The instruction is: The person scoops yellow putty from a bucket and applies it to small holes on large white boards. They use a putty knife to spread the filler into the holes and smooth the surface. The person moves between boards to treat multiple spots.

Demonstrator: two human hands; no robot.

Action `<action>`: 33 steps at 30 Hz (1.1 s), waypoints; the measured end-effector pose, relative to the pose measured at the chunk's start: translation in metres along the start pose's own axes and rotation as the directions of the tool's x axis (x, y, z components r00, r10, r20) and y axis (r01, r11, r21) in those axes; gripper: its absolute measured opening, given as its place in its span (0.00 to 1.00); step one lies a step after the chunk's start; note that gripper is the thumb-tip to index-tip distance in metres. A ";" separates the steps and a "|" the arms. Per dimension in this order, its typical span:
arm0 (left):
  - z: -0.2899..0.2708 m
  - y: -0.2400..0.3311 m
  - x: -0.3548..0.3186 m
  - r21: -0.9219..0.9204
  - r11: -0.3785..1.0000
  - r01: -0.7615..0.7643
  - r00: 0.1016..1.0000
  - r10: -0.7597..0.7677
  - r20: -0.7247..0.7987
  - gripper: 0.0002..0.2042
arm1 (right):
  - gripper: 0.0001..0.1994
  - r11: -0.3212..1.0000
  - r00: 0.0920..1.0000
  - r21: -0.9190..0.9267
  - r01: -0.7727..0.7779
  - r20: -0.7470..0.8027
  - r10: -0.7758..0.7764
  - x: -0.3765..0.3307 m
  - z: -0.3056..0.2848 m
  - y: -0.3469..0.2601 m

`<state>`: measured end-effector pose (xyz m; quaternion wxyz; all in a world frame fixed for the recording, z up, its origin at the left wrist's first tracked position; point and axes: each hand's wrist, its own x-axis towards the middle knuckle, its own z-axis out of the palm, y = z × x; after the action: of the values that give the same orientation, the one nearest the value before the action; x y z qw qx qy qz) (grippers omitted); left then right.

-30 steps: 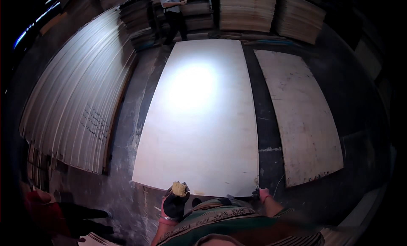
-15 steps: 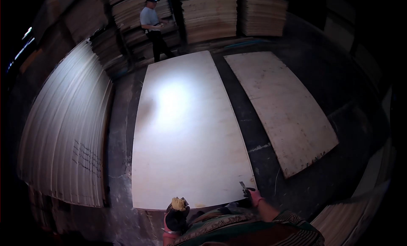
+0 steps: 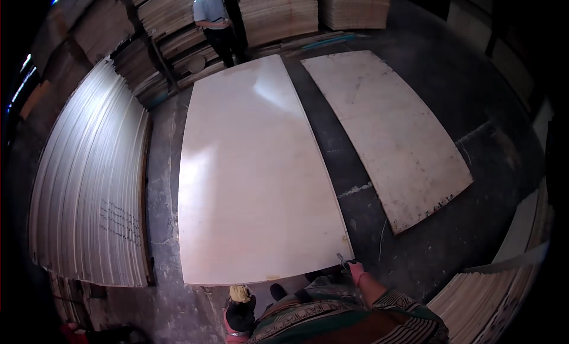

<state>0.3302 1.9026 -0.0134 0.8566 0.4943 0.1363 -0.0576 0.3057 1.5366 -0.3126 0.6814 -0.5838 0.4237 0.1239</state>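
In front of me lies a large pale plywood sheet, with small yellowish patches near its near edge and right corner. My left hand, in a black and pink glove, is closed at the near edge and holds up a lump of yellowish putty. Whether something flat sits under the lump is hard to see. At the near right corner, my right hand, also gloved, is closed round a small putty knife. Its blade points at the sheet; contact cannot be made out.
A second, stained plywood sheet lies to the right across a strip of dark floor. On the left stands a tall stack of sheets; another stack is at the lower right. Beyond the far edge a person stands before more stacks.
The view has tilted, so the sheets sit higher in it. The bright light patch has left the sheet's middle. My left hand is slightly lower and further left. The person now faces more towards me.
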 end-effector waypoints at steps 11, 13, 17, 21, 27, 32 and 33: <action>-0.016 -0.004 -0.018 -0.099 0.994 -0.055 0.978 0.034 -0.205 0.16 | 0.10 0.927 0.988 0.347 -0.144 0.097 0.117 0.010 -0.001 -0.029; -0.034 -0.003 -0.023 -0.041 0.993 -0.111 0.963 0.097 -0.250 0.17 | 0.11 0.920 0.978 0.340 -0.194 0.141 0.155 0.009 0.006 -0.007; -0.073 -0.024 -0.025 0.276 0.951 -0.140 0.976 0.180 -0.125 0.17 | 0.09 0.943 0.994 -0.325 0.068 -0.059 -0.092 0.133 -0.071 0.100; -0.154 -0.005 -0.049 -0.252 0.965 -0.078 0.979 0.027 -0.201 0.18 | 0.09 0.959 0.979 -0.268 -0.097 0.147 0.140 0.086 0.041 0.079; -0.238 0.018 -0.048 -0.434 0.897 -0.085 0.959 -0.044 -0.278 0.19 | 0.08 0.971 0.890 -0.125 -0.205 0.388 0.238 -0.073 0.199 0.003; -0.265 0.046 -0.031 -0.402 0.916 0.013 0.985 -0.081 -0.152 0.18 | 0.10 0.971 0.853 -0.197 0.132 0.522 -0.010 -0.103 0.271 0.008; -0.270 0.051 -0.027 -0.463 0.886 0.029 0.984 -0.108 -0.145 0.18 | 0.11 0.955 0.825 -0.214 0.205 0.563 -0.051 -0.104 0.284 0.012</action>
<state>0.2690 2.1600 -0.0914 0.9321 0.2757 0.2343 -0.0124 0.3571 1.8300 -0.2577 0.6967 -0.6365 0.1483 0.2959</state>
